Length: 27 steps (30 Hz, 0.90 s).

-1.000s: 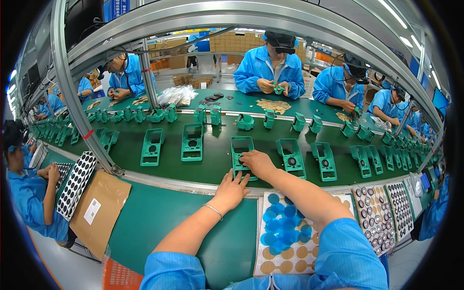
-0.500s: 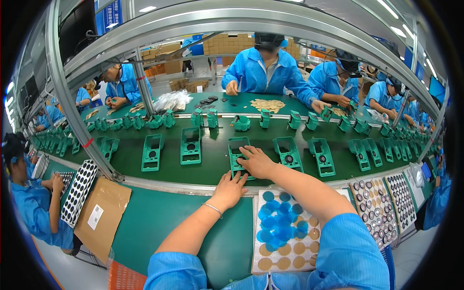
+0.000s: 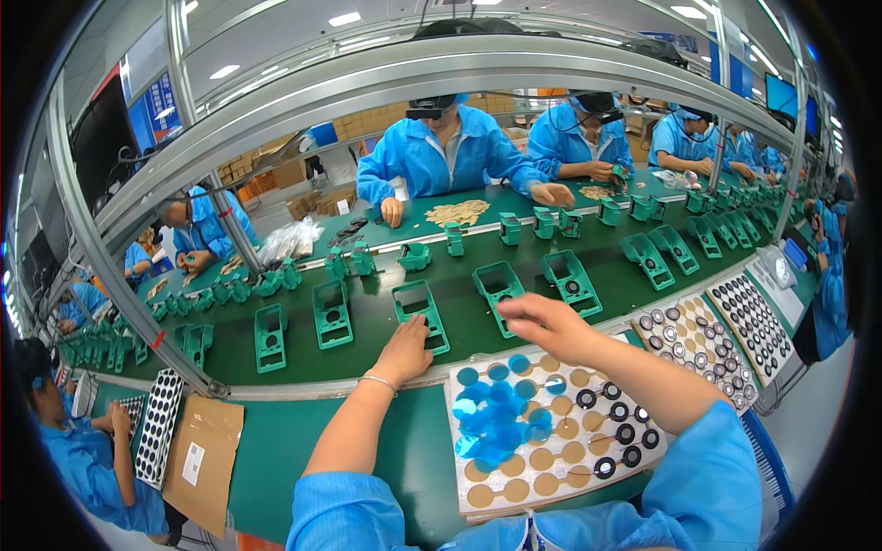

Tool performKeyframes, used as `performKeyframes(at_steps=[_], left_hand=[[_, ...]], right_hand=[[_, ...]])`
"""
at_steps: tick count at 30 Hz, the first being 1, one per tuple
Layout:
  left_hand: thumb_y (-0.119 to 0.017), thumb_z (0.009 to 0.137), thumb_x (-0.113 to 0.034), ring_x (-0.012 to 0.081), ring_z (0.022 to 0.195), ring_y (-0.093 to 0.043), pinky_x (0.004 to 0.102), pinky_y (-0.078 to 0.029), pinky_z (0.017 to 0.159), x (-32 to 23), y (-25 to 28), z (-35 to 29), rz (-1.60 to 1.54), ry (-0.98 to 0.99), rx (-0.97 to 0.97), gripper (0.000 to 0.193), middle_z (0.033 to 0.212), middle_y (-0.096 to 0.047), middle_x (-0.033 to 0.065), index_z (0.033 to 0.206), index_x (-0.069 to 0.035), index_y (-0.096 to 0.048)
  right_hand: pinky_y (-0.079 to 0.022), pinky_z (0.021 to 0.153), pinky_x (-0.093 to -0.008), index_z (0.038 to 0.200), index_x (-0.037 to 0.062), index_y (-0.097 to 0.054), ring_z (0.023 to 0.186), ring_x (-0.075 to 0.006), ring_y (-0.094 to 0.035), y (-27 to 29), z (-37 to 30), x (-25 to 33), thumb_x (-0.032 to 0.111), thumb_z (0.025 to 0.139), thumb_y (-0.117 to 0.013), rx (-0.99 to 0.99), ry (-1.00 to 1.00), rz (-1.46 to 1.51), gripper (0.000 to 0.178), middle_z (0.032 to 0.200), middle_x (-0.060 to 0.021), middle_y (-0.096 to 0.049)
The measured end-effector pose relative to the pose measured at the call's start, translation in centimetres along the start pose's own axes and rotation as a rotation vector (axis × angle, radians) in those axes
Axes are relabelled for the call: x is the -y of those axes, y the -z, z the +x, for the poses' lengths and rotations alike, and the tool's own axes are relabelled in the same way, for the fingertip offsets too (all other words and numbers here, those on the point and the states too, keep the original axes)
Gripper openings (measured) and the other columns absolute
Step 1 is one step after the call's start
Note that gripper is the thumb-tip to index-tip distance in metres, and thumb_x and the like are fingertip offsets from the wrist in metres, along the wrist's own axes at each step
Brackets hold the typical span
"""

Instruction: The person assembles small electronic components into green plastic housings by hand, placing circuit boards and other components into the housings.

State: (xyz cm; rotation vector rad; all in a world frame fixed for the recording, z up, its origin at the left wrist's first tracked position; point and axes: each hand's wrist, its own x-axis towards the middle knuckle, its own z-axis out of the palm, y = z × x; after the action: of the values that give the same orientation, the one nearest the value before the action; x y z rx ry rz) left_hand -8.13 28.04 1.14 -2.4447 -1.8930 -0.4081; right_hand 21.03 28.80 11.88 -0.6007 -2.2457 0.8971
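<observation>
My left hand (image 3: 404, 354) reaches to the near edge of the belt, its fingers closed on the lower left side of a green plastic housing (image 3: 430, 310). That housing has a large rectangular opening and lies flat; my fingers cover part of its lower half. My right hand (image 3: 548, 328) is raised over the belt's near edge with its fingers stretched out and nothing seen in them. Behind it, partly covered, lies another green housing (image 3: 491, 278). Below my hands rests a backing sheet (image 3: 510, 507) with tan discs, loose blue film discs (image 3: 496, 418) and black rings (image 3: 625, 433).
A dark green belt (image 3: 367, 363) carries rows of green housings and smaller green parts. To the right lie sheets of round parts (image 3: 694, 344); at left, a cardboard piece (image 3: 207, 459). A metal frame (image 3: 423, 69) spans overhead. Co-workers in blue sit opposite and at both sides.
My right hand has lifted off the housing and moved right, while my left hand has moved onto the housing's lower left. The view has turned rightward, uncovering the black rings on the sheet.
</observation>
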Motion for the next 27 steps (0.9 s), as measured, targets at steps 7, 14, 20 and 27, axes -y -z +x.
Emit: performKeyframes(at_steps=[7, 14, 20, 27], left_hand=[[-0.047, 0.078, -0.011, 0.0323, 0.126, -0.035, 0.0397, -0.025, 0.107, -0.7, 0.3, 0.9, 0.189, -0.076, 0.129, 0.041, 0.131, -0.041, 0.0239, 0.115, 0.007, -0.046], [-0.050, 0.071, -0.007, 0.0374, 0.116, -0.043, 0.0417, -0.031, 0.101, -1.6, -0.5, 1.9, 0.289, -0.122, 0.085, 0.039, 0.122, -0.047, 0.0250, 0.107, 0.006, -0.050], [-0.050, 0.074, -0.004, 0.0385, 0.105, -0.048, 0.0461, -0.038, 0.091, -2.3, 2.0, 3.0, 0.115, 0.143, 0.158, 0.044, 0.106, -0.055, 0.0229, 0.117, 0.002, -0.044], [-0.061, 0.077, -0.013, 0.0348, 0.095, -0.052, 0.0418, -0.043, 0.085, -16.2, 3.0, 4.6, -0.163, -0.226, -0.185, 0.025, 0.100, -0.058, 0.0183, 0.099, -0.001, -0.059]], right_hand=[[-0.048, 0.081, -0.0304, 0.120, 0.0048, -0.051, 0.094, -0.0203, -0.060, 4.8, -10.9, 3.6, 0.012, 0.088, -0.056, -0.007, -0.092, 0.023, 0.034, 0.107, -0.0113, -0.060], [-0.049, 0.076, -0.0288, 0.116, 0.0031, -0.055, 0.089, -0.0195, -0.063, 7.2, -16.5, 4.3, 0.008, 0.086, -0.057, -0.196, -0.073, -0.014, 0.030, 0.098, -0.0105, -0.064], [-0.049, 0.071, -0.0293, 0.108, 0.0039, -0.059, 0.080, -0.0204, -0.062, 7.8, -20.6, 1.6, 0.010, 0.085, -0.059, -0.372, -0.221, -0.196, 0.024, 0.090, -0.0108, -0.062], [-0.047, 0.072, -0.0373, 0.096, 0.0066, -0.061, 0.082, -0.0291, -0.056, 4.8, -21.3, -2.4, 0.010, 0.079, -0.062, -0.490, -0.051, -0.550, 0.017, 0.087, -0.0103, -0.057]])
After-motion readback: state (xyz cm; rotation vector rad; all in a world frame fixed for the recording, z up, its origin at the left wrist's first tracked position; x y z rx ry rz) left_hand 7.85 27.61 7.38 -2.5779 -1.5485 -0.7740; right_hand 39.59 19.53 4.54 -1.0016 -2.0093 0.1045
